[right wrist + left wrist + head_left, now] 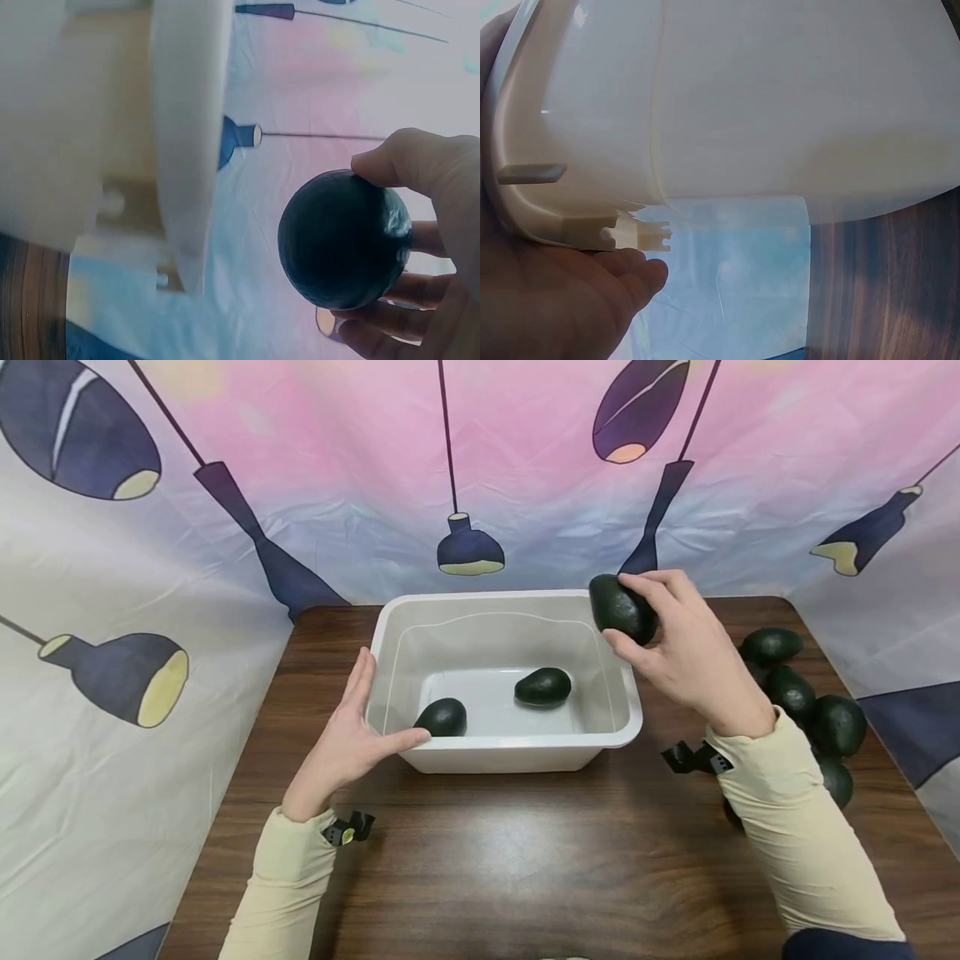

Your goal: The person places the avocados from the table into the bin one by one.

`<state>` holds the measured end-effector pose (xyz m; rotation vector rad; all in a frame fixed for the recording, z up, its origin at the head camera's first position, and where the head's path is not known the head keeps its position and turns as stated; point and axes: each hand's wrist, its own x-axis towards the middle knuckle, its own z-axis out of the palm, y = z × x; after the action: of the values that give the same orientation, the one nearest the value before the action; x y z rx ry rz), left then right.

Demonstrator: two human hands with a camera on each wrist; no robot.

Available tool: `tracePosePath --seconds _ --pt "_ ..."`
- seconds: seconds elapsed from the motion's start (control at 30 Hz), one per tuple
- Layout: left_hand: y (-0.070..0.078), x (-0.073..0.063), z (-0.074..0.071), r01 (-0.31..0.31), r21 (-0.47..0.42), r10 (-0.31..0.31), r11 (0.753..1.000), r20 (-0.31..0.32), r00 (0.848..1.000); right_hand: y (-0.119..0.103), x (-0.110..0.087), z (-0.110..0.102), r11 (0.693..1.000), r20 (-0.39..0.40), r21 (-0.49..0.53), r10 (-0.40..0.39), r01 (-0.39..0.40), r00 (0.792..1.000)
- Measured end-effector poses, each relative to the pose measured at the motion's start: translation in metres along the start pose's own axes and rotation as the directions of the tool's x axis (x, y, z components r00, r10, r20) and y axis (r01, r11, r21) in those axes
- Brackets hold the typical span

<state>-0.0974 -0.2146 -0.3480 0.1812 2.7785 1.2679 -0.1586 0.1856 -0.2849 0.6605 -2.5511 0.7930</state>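
Between the thumb and fingertips of my right hand [697,656] is a dark green avocado [621,610], held above the right back corner of a white plastic tub [495,760]. The right wrist view shows the same avocado [341,240] up close beside the tub's rim [187,150]. My left hand [341,747] rests at the tub's left front corner, fingers straight along the left side and thumb on the front rim. Inside the tub lie two avocados, one [442,717] near the left front and another [543,686] right of the middle.
Several more avocados [836,725] lie piled on the right side of the brown wooden table [510,860], partly hidden by my right arm. Behind the table hangs a cloth [360,468] printed with lamps.
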Motion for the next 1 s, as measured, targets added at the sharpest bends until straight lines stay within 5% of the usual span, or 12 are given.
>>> tracePosePath --seconds 0.67,1.0 --pt "-0.001 -0.001 0.001 0.0 0.002 0.0 1.0 0.001 1.0 -0.005 0.009 0.036 0.996 0.154 -0.005 -0.083 0.084 0.985" --pt "-0.001 -0.001 0.001 -0.009 -0.002 0.009 1.0 -0.006 1.0 0.0 0.006 0.031 0.992 0.106 -0.008 -0.127 0.129 0.986"
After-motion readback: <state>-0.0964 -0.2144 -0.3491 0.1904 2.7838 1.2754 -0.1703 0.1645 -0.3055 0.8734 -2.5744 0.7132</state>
